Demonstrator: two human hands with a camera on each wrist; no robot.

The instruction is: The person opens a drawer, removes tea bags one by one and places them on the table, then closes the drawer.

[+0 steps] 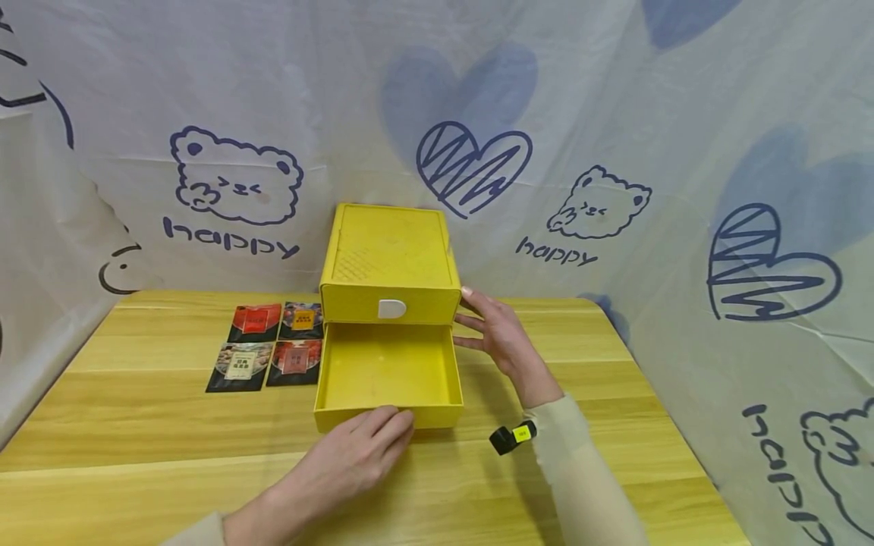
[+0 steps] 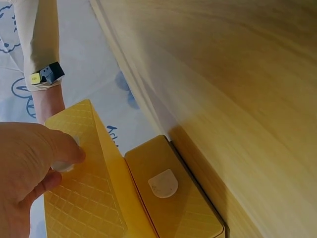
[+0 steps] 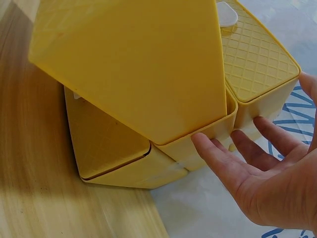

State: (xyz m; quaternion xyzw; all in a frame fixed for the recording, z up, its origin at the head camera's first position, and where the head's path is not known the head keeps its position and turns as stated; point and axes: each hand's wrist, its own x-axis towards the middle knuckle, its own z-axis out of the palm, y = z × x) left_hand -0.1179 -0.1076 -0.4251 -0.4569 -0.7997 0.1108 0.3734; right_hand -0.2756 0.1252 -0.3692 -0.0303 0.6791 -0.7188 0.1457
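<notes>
A yellow drawer box [image 1: 392,250] with textured fronts stands against the cloth at the back of the table. Its middle drawer [image 1: 382,371] is pulled far out, and the inside looks bare. My left hand [image 1: 362,451] pinches the white pull tab [image 2: 63,166] on that drawer's front between thumb and fingers. Above and below, the top drawer [image 3: 260,62] and the bottom drawer [image 2: 173,193] are closed. My right hand [image 1: 501,334] has its fingers spread, with fingertips [image 3: 200,141] against the right side of the box.
Several seasoning-like packets lie left of the box, among them a red one [image 1: 255,322] and a dark one with a cream label [image 1: 239,367]. A printed cloth [image 1: 369,98] hangs behind and to the right of the wooden table [image 1: 136,425]. The right wrist carries a small black camera [image 1: 512,437].
</notes>
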